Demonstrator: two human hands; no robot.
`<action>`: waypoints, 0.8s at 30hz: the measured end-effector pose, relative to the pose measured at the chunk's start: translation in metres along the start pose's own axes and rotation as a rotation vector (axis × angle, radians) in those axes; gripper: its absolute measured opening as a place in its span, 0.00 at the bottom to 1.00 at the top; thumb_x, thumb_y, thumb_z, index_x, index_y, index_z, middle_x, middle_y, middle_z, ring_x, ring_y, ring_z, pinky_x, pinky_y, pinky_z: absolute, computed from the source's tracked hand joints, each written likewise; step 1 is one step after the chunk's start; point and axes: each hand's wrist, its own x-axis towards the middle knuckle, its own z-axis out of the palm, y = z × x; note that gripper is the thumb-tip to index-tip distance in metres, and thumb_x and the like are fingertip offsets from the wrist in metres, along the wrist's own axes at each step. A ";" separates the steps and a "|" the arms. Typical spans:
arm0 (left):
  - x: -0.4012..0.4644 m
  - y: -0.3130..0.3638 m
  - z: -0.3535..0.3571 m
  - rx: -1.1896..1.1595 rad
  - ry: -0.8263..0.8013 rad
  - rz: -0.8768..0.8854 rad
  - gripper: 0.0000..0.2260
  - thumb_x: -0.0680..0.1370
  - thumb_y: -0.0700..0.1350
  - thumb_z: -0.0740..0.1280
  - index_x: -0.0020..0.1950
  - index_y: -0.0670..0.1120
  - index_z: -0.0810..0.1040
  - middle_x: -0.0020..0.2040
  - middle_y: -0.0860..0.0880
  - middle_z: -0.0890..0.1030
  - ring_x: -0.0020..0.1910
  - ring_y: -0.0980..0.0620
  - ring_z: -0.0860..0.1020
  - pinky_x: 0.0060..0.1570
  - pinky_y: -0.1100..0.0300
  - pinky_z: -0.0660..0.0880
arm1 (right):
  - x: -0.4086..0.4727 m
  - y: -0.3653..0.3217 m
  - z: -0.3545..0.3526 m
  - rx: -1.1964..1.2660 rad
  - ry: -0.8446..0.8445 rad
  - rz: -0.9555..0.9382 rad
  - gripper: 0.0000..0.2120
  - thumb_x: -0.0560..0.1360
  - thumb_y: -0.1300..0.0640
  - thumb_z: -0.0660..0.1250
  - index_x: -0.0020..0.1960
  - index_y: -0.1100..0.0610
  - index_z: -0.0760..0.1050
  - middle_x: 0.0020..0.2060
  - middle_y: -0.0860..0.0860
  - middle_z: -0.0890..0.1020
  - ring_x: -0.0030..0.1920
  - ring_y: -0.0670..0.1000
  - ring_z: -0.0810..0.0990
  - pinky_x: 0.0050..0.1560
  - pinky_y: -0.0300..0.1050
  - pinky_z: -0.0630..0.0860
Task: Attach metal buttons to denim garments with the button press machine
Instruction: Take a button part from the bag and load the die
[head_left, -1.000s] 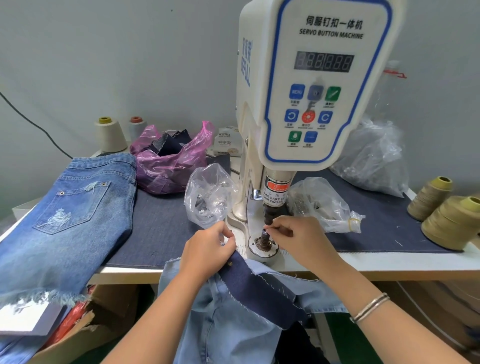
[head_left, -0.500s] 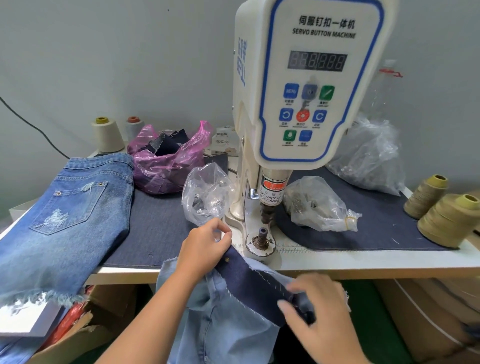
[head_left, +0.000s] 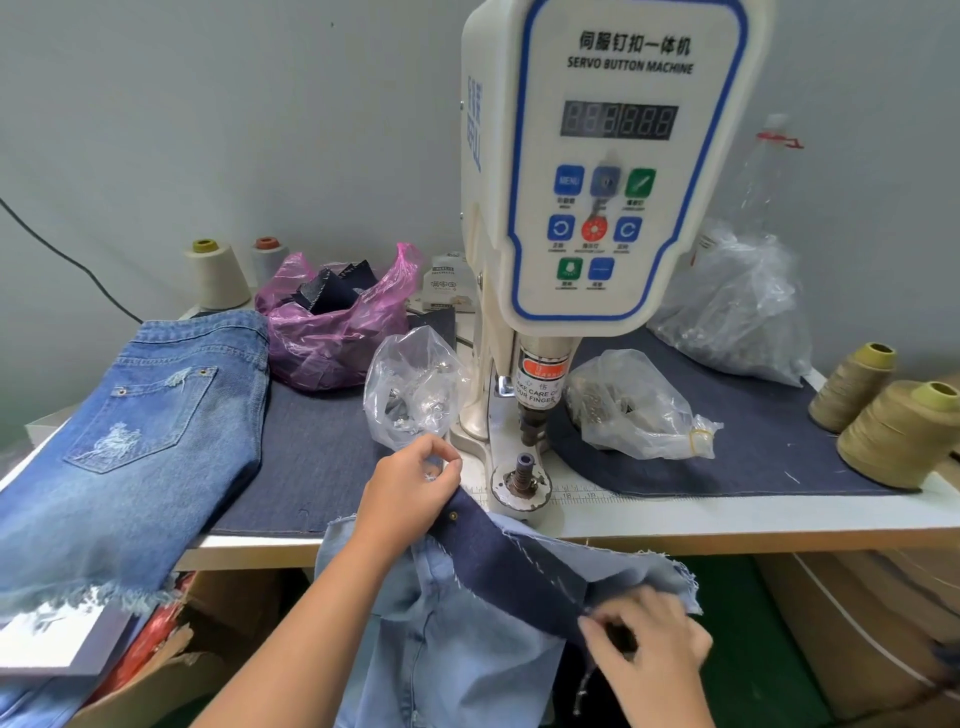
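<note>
Dark navy denim waistband strip (head_left: 519, 561) runs lower-right to upper-left, just short of the round steel lower die (head_left: 521, 473). Left hand (head_left: 410, 488) pinches the upper end, nearest the die; right hand (head_left: 641, 644) grips the lower end.

The button press machine (head_left: 608, 171) stands at centre frame on the table (head_left: 727, 519), its lower die (head_left: 522, 470) at the front edge. Left of it a bag of buttons (head_left: 410, 384); right of it another bag (head_left: 634, 405). Far left, denim shorts (head_left: 130, 441) overhang the table edge. Thread cones (head_left: 893, 431) sit at far right. Below the die, the garment (head_left: 493, 597) hangs between left hand (head_left: 410, 488) and right hand (head_left: 649, 654).
</note>
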 end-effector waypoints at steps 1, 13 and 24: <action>0.000 0.000 0.000 -0.006 0.003 0.001 0.02 0.72 0.52 0.68 0.40 0.60 0.76 0.29 0.62 0.77 0.33 0.54 0.76 0.43 0.52 0.76 | 0.000 0.006 -0.004 0.046 0.068 0.000 0.11 0.70 0.49 0.72 0.36 0.38 0.71 0.43 0.34 0.72 0.54 0.43 0.66 0.54 0.42 0.53; -0.003 0.006 -0.006 -0.126 -0.063 0.075 0.24 0.72 0.59 0.66 0.25 0.47 0.61 0.24 0.53 0.58 0.28 0.52 0.58 0.33 0.55 0.59 | 0.014 0.018 -0.027 -0.022 0.359 -0.196 0.16 0.65 0.67 0.76 0.40 0.51 0.74 0.39 0.45 0.77 0.39 0.45 0.71 0.45 0.41 0.54; -0.002 0.003 -0.031 -0.631 -0.121 -0.212 0.32 0.67 0.62 0.70 0.33 0.30 0.71 0.34 0.39 0.71 0.33 0.44 0.68 0.36 0.55 0.65 | 0.014 0.010 -0.055 0.287 -0.065 -0.225 0.08 0.67 0.39 0.64 0.47 0.32 0.72 0.36 0.45 0.81 0.41 0.41 0.80 0.38 0.32 0.73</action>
